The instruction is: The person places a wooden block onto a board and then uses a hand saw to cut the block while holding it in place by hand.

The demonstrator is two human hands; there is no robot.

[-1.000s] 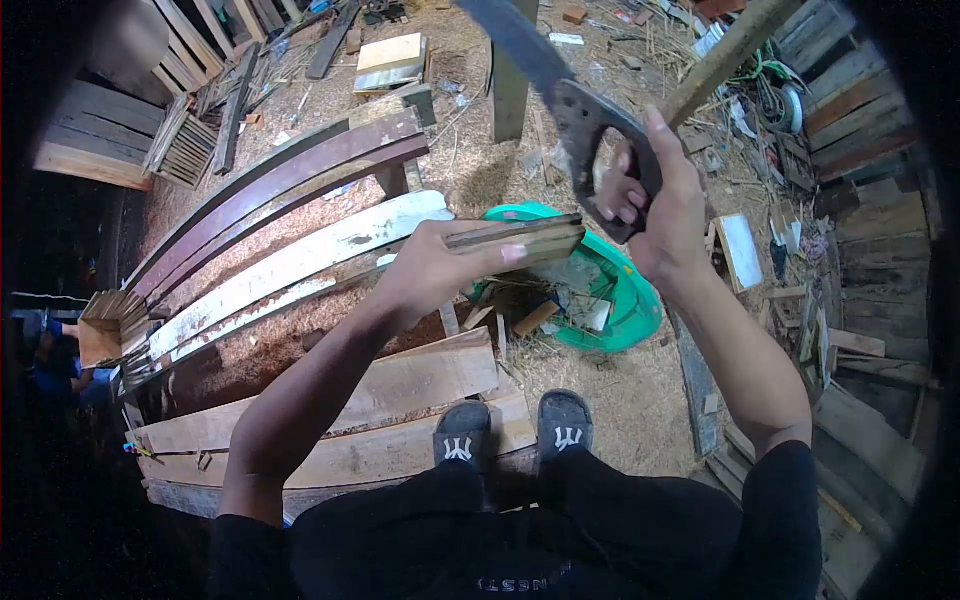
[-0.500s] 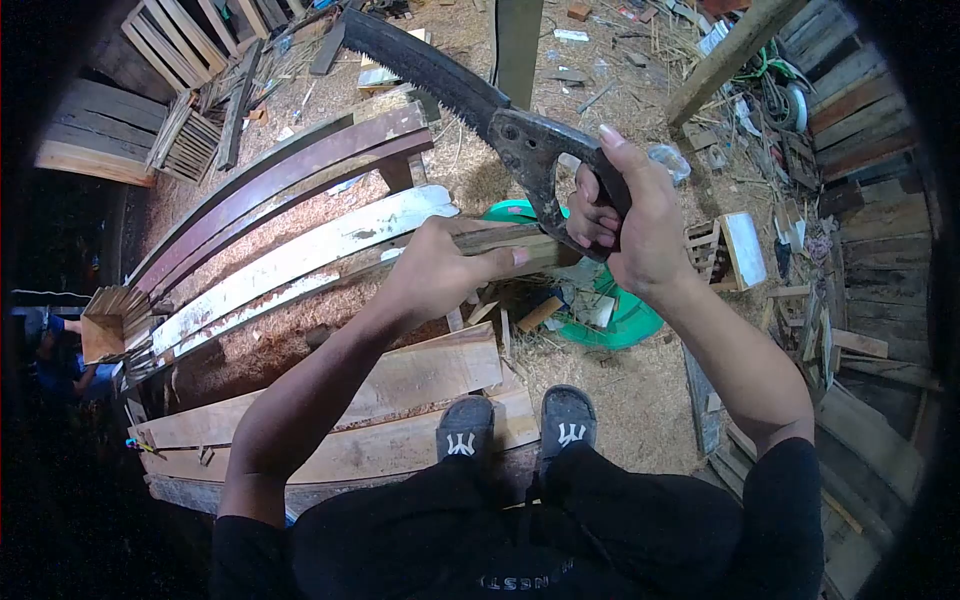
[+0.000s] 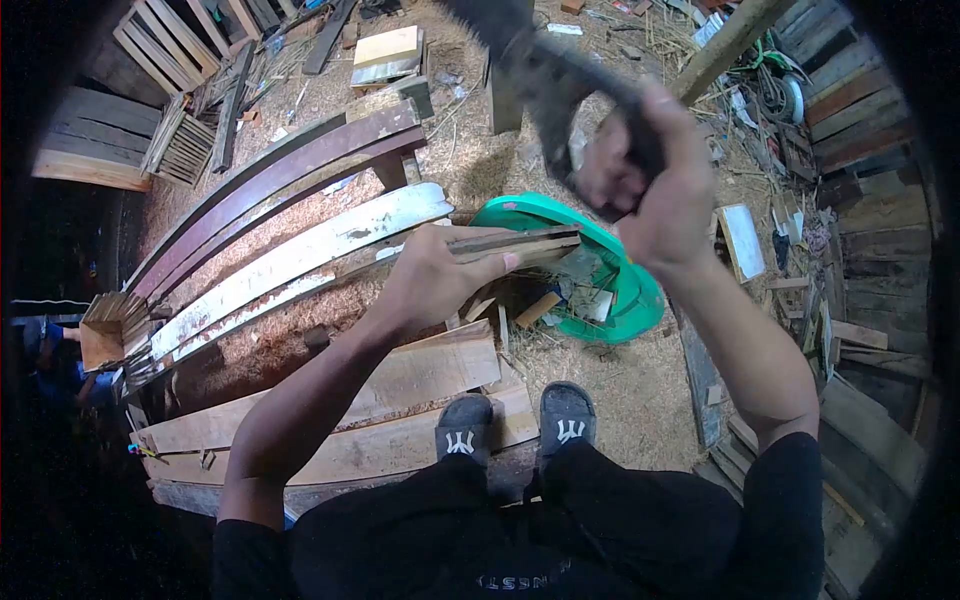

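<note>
My right hand [image 3: 665, 190] is closed around the dark handle of a handsaw [image 3: 570, 85]; both are smeared by motion, and the far end of the blade runs out of the top of the view. The saw is apart from the wood. With thumb on top, my left hand [image 3: 440, 278] grips a short piece of wood [image 3: 530, 243], its free end pointing right. Beneath that end lies a green plastic basin [image 3: 625, 315] with scraps in and around it. A white-painted board [image 3: 330, 240] stretches away to the left of my left hand.
Pale planks [image 3: 400, 430] lie left of my sandalled feet. Beyond the white board runs a maroon-painted beam [image 3: 280, 190]. A wooden post [image 3: 735, 45] slants at the upper right, and wood shavings cover the ground [image 3: 620, 390]. Part of another person [image 3: 75, 365] shows at the far left.
My right hand has lifted the saw up and to the right, off the wood, exposing the end of the piece and more of the basin. My left hand keeps its grip.
</note>
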